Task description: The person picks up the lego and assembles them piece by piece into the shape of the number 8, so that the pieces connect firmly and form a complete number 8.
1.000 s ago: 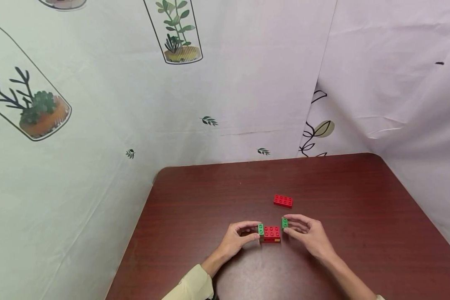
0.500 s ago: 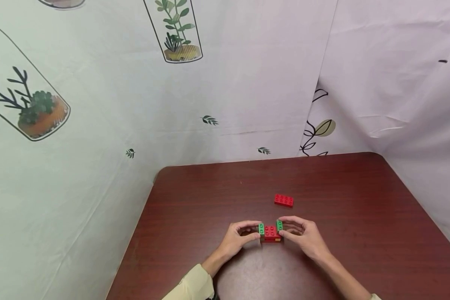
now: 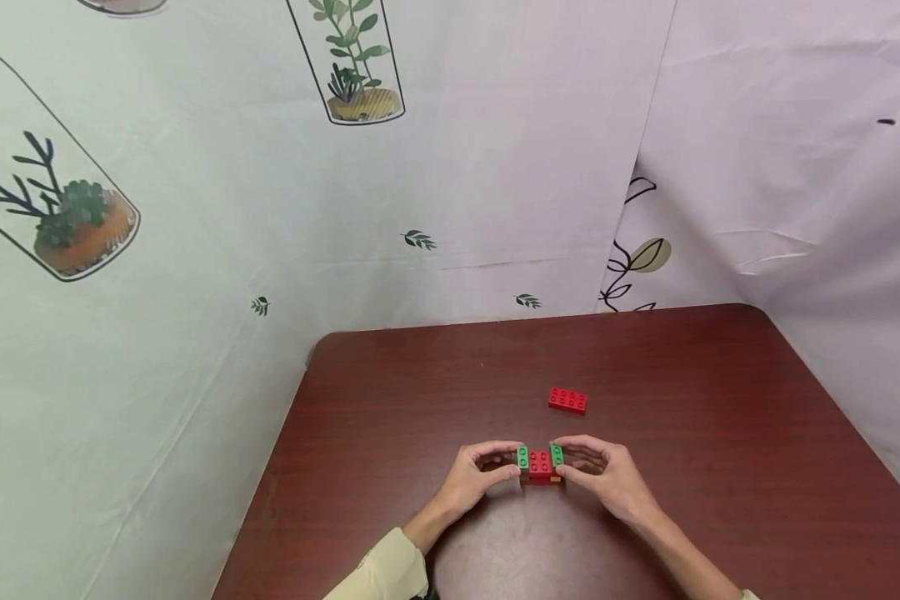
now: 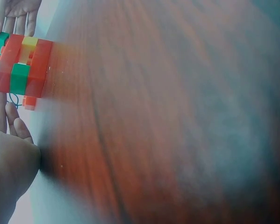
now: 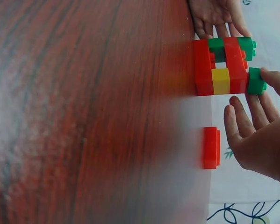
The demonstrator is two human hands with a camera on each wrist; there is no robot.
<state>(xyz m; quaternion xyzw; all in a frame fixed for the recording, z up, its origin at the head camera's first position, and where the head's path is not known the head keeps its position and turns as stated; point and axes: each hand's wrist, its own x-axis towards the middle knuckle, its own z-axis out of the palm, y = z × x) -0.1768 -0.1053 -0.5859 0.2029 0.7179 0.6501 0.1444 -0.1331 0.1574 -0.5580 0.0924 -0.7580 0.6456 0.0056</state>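
A small stack of toy building bricks stands on the table between the two hands. Its bottom is a red brick [image 5: 203, 70], with a yellow brick [image 5: 220, 81] and a green brick [image 4: 19, 78] above it at opposite ends. An upper red brick [image 3: 540, 463] spans these two. My left hand [image 3: 474, 477] pinches a two-stud green brick [image 3: 522, 458] on the stack's left end, thumb at the near side. My right hand [image 3: 611, 482] pinches another two-stud green brick [image 3: 557, 455] at the right end, right at the upper red brick's top.
A loose red brick [image 3: 567, 400] lies behind the stack on the dark brown table [image 3: 390, 392]. A pale cloth [image 3: 465, 167] with printed plants hangs behind the table and at its sides.
My right hand has moved left with its green brick, from beside the stack to over its right end, and then slightly down. The left hand has kept its hold.
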